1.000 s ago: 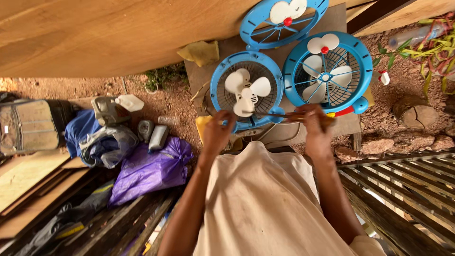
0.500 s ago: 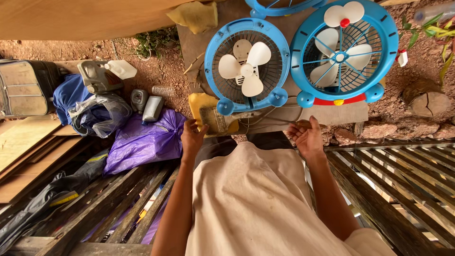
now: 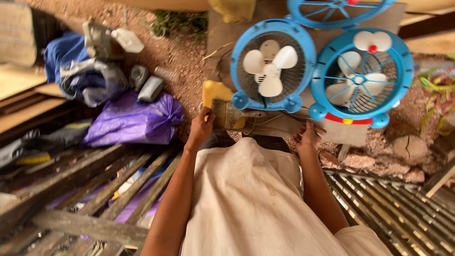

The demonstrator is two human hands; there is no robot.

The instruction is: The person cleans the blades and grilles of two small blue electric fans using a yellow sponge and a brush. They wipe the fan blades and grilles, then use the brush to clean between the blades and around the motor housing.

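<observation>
Grasping a paintbrush (image 3: 231,115), the left hand (image 3: 201,129) sits below a blue fan (image 3: 272,65); right hand (image 3: 308,137) released.

Both arms are reaching forward, away from the body, and both are bare. The left arm is coming up from the bottom of the view — long and nearly straight, bending only a little at the elbow. The left hand (image 3: 201,127) is curling its fingers shut around something flat, with the thumb on top. The right arm is bending more, with the elbow sitting low near the right side of the body. The right hand (image 3: 307,137) is staying open — its fingers are spreading out and pointing forward, and the palm is facing down. The two hands are sitting well apart, at about the same height.
</observation>
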